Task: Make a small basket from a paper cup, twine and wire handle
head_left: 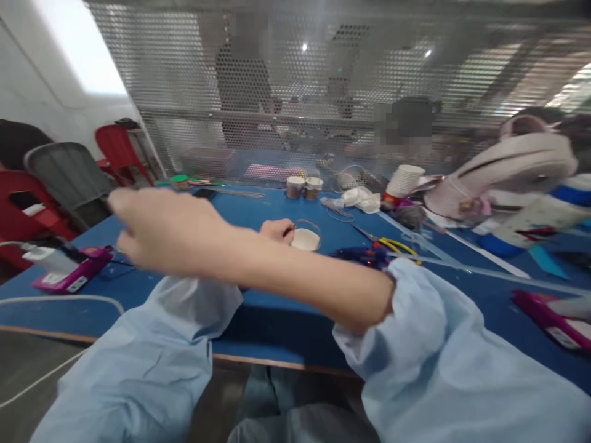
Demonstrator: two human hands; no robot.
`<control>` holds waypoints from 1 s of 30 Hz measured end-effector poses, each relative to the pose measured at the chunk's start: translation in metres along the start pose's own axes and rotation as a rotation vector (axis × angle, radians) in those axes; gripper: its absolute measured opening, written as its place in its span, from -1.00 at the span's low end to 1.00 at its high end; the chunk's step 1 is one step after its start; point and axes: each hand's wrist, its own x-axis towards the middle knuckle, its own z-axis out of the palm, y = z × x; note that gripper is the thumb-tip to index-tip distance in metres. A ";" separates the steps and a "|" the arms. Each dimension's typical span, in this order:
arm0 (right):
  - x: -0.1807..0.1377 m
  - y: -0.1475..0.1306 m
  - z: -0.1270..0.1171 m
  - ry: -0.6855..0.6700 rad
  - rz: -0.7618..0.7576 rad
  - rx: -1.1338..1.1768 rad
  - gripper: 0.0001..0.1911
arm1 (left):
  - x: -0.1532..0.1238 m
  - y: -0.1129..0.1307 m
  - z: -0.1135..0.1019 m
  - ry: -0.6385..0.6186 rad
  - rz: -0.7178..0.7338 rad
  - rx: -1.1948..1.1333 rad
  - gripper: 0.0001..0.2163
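My right hand (pixel 157 229) reaches across my body to the left, low over the blue table (pixel 258 215). It is smeared by motion, so its fingers do not show clearly. It is nearest a pink tool (pixel 74 277) with a cable, lying at the table's left edge. My left hand (pixel 277 230) rests further back behind my right forearm, fingers closed in a pinch at the rim of a small white cup (pixel 305 239) with a thin wire loop over it. Both arms wear light blue sleeves.
Yellow-handled scissors (pixel 392 245), a dark blue tool (pixel 360 254) and a long clear ruler (pixel 462 261) lie to the right. Two filled cups (pixel 303 187) and stacked paper cups (pixel 405 180) stand at the back. Another person's sleeve (pixel 498 172) leans in at right. A mesh screen (pixel 323 92) closes the far side.
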 end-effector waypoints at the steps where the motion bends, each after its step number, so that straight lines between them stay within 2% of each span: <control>1: -0.020 -0.010 0.002 0.009 -0.014 -0.051 -0.77 | 0.001 0.000 -0.001 0.010 0.008 0.015 -0.86; 2: -0.041 -0.019 0.004 0.035 -0.003 -0.134 -0.78 | 0.002 0.001 -0.002 0.023 0.016 0.032 -0.86; 4: -0.086 -0.030 0.008 -0.014 -0.055 -0.269 -0.78 | 0.003 0.003 -0.004 0.040 0.035 0.058 -0.85; 6: -0.133 -0.032 0.007 -0.063 -0.118 -0.266 -0.78 | 0.003 0.005 -0.006 0.047 0.049 0.074 -0.84; 7: -0.157 -0.028 0.006 -0.072 -0.080 -0.245 -0.83 | 0.003 0.006 -0.007 0.049 0.054 0.079 -0.84; 10: -0.229 -0.003 -0.004 -0.121 0.172 -0.248 -0.87 | 0.001 0.007 -0.008 0.057 0.060 0.082 -0.83; 13: -0.293 0.038 -0.020 -0.035 0.496 -0.316 -0.81 | 0.000 0.007 -0.008 0.065 0.049 0.089 -0.82; 15: -0.323 0.067 -0.032 0.001 0.761 -0.348 -0.80 | 0.000 0.008 -0.009 0.065 0.035 0.109 -0.81; 17: -0.339 0.094 -0.041 0.049 0.989 -0.302 -0.74 | -0.001 0.009 -0.010 0.062 0.016 0.121 -0.81; 19: -0.341 0.116 -0.046 0.058 1.084 -0.116 -0.57 | -0.001 0.010 -0.011 0.063 -0.004 0.118 -0.82; 22: -0.329 0.139 -0.044 0.036 1.051 0.012 -0.51 | -0.002 0.011 -0.012 0.065 -0.024 0.130 -0.82; 27: -0.310 0.153 -0.027 0.043 0.970 0.050 -0.77 | -0.004 0.014 -0.014 0.068 -0.040 0.146 -0.82; 30: -0.307 0.156 -0.020 0.093 0.956 0.036 -0.81 | -0.005 0.014 -0.013 0.066 -0.053 0.123 -0.83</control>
